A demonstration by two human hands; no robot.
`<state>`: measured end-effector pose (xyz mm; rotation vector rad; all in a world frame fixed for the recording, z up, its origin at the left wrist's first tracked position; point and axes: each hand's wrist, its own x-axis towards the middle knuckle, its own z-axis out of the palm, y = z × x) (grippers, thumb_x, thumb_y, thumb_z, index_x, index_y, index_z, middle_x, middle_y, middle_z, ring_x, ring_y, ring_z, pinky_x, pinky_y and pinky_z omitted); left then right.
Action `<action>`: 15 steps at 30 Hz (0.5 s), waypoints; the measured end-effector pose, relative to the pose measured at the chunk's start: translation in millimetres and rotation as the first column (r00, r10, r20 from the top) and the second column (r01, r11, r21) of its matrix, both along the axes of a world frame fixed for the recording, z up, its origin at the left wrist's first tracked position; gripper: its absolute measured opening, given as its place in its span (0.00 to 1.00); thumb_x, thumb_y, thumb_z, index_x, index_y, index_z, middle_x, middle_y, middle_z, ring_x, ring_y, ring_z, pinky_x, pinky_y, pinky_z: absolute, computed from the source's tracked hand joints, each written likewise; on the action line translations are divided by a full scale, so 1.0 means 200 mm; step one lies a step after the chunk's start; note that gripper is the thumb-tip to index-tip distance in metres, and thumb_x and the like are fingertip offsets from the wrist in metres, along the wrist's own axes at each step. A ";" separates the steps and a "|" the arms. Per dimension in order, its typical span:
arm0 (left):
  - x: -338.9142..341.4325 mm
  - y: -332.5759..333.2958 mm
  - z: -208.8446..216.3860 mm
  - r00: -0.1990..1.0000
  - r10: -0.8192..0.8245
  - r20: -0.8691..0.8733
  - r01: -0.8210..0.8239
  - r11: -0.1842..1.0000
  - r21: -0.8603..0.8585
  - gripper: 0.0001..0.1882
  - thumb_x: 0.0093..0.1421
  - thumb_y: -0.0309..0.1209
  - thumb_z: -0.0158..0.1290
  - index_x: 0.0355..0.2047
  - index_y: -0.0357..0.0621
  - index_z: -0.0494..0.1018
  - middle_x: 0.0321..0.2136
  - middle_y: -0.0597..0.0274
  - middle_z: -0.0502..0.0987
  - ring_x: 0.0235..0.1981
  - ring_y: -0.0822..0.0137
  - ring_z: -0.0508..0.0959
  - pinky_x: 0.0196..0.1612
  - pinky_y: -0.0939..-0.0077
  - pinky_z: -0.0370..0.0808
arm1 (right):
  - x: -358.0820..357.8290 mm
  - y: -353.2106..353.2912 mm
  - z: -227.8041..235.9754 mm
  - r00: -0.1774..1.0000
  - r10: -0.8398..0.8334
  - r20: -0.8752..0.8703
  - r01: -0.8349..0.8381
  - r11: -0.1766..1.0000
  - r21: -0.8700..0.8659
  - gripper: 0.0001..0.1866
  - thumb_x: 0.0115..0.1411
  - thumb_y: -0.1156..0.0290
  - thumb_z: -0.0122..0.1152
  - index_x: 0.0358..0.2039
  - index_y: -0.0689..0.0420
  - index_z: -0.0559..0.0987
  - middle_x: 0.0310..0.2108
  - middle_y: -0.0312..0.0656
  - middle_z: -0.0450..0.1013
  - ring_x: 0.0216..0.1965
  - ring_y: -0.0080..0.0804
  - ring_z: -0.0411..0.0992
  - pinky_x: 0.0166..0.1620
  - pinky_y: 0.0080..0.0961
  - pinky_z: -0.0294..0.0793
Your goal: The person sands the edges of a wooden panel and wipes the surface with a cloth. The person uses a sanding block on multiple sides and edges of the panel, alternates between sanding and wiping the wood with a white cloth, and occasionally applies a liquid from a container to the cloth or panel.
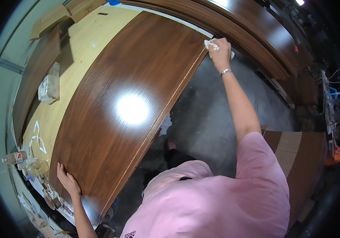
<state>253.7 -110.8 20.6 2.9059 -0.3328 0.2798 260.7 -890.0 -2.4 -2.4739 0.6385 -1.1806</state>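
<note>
A long, glossy brown wood-grain board (110, 75) lies across the workbench, a bright light glaring off its middle. A pale line runs along its near edge. At the board's far right corner, my right hand (220, 53) is closed around a crumpled white cloth (213, 45), which sticks out on both sides of the fingers. My left hand (68, 180) rests flat on the board's left end, fingers stretched out and holding nothing.
Left on the pale bench top (86, 43) are a white wrapped block (49, 85), a plastic bottle (15, 158), a jar of yellowish liquid (37, 168) and a white strap (38, 137). Brown panels (253, 43) are stacked beyond. More boards (297, 158) stand at right above grey floor (205, 103).
</note>
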 end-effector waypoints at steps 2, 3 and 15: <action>-0.01 0.04 0.01 1.000 0.000 0.010 0.000 1.000 0.029 0.26 0.61 0.24 0.39 0.61 0.35 0.63 0.65 0.48 0.62 0.65 0.48 0.61 0.68 0.56 0.55 | -0.09 0.28 0.02 0.995 0.104 0.008 -0.104 0.995 -0.003 0.07 0.51 0.71 0.64 0.31 0.58 0.79 0.36 0.47 0.74 0.41 0.49 0.70 0.44 0.42 0.70; -0.01 0.03 0.00 1.000 0.000 0.021 -0.001 0.999 0.051 0.26 0.61 0.24 0.39 0.61 0.35 0.63 0.65 0.48 0.62 0.65 0.48 0.61 0.68 0.56 0.55 | -0.19 0.48 0.02 0.966 0.235 0.111 -0.242 0.968 0.064 0.06 0.50 0.73 0.61 0.29 0.59 0.78 0.35 0.47 0.74 0.41 0.50 0.69 0.44 0.42 0.70; -0.01 0.01 0.00 0.999 0.024 0.022 -0.025 0.998 0.052 0.27 0.60 0.22 0.40 0.61 0.36 0.64 0.64 0.50 0.63 0.64 0.49 0.62 0.68 0.57 0.56 | -0.44 0.09 0.04 0.703 -0.335 0.627 -0.637 0.094 0.765 0.14 0.69 0.73 0.42 0.52 0.59 0.72 0.51 0.50 0.74 0.53 0.42 0.74 0.57 0.41 0.75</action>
